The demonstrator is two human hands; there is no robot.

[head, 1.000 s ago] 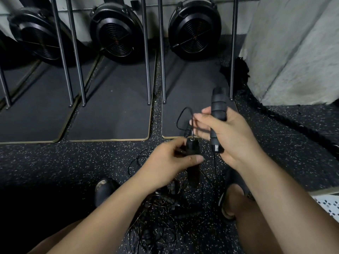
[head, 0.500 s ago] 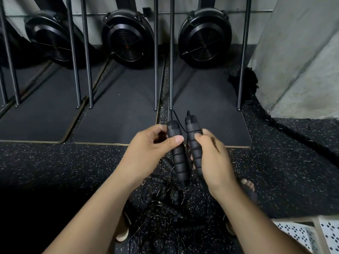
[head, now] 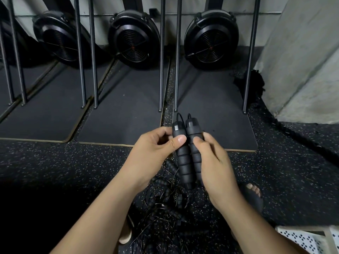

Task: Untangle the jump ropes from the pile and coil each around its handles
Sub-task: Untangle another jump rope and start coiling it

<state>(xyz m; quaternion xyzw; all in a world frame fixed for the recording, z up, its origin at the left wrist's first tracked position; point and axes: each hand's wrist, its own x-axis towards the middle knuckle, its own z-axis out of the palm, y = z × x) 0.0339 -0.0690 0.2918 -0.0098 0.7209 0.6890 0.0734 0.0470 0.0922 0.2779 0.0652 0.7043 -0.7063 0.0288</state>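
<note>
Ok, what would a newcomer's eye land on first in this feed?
Dead centre, two black ribbed handles are held upright side by side, one in the left grip and one in the right grip. Below them, on the speckled floor, lies the tangled rope pile. At the back stand three round black fan wheels.

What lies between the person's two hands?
In the head view, the left handle, gripped by the left hand, and the right handle, gripped by the right hand, stand there side by side, touching.
</note>
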